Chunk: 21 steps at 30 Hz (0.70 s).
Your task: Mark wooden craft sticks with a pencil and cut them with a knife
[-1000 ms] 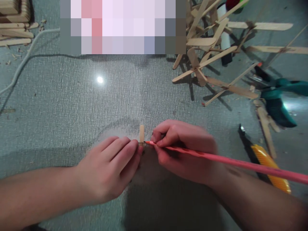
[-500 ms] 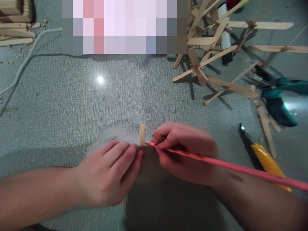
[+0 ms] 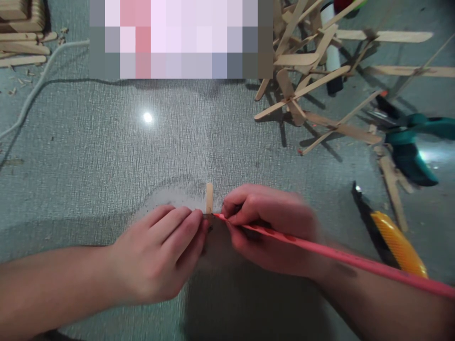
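A short wooden craft stick (image 3: 209, 196) stands out between my two hands, with a small dark mark near its lower end. My left hand (image 3: 159, 251) is closed just left of the stick, its fingertips pressed together by a thin straight edge at the stick's base. What those fingers pinch is mostly hidden. Between the fingers and thumb of my right hand (image 3: 266, 227) is a long pink-red pencil (image 3: 320, 244). Its dark point is at the lower end of the craft stick.
Crossed craft-stick pieces (image 3: 293, 97) are heaped at upper right. Teal-handled pliers (image 3: 408, 147) and a yellow-and-black utility knife (image 3: 398, 241) lie at right. Stacked craft sticks (image 3: 24, 23) and a pale cable (image 3: 33, 92) are at upper left. A blurred-out patch covers the top middle.
The pencil tip has shifted slightly down and left to the stick's base. My right hand has dropped a little with it, while my left hand has barely moved.
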{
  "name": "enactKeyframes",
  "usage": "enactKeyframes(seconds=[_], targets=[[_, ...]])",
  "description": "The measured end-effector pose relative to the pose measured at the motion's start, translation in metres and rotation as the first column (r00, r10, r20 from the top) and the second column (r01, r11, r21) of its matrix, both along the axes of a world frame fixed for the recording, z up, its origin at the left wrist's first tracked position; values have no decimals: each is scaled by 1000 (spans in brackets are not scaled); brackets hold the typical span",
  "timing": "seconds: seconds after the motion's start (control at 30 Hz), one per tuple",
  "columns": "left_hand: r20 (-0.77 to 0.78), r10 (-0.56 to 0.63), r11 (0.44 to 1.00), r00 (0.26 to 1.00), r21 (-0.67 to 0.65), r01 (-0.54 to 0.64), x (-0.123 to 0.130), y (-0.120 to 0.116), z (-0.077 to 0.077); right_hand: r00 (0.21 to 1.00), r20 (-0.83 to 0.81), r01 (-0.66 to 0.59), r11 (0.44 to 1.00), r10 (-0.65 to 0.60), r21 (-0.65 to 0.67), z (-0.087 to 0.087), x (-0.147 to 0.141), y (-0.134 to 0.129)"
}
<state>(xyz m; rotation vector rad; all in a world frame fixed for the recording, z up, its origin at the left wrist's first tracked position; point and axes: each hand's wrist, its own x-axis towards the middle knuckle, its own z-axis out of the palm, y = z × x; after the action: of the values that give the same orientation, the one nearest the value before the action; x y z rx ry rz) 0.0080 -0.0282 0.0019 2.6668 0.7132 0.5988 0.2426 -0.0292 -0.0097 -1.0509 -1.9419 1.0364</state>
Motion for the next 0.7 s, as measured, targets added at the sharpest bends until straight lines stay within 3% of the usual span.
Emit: enactKeyframes(seconds=[0.7], targets=[[15, 8, 1000, 1000, -19, -8, 0, 3, 2, 1000, -6, -5, 1000, 5, -20, 0, 0, 0]])
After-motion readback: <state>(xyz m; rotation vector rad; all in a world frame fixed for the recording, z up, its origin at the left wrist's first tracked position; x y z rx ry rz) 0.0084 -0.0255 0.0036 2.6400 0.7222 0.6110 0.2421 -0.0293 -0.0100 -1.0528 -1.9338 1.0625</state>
